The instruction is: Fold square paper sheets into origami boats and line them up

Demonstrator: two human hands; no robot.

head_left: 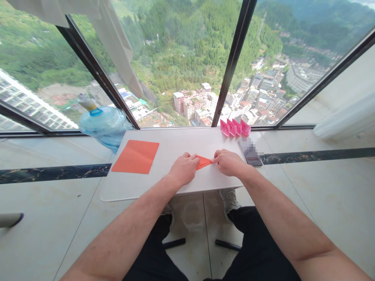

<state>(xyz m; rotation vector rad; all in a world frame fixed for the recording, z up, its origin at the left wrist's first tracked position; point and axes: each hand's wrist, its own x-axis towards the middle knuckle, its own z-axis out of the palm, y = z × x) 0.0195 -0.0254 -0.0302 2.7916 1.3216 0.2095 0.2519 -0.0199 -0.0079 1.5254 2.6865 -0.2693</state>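
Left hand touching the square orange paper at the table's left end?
Apart. The head view shows bare white tabletop between the left hand and the square orange paper.

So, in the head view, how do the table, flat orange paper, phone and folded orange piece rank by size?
Largest to smallest:
table
flat orange paper
phone
folded orange piece, by its visible part; fingers cover some.

Black, plain-looking trousers are worn – pale grey sneakers, fastened with light laces, can be seen below – while the forearms and hands are left bare.
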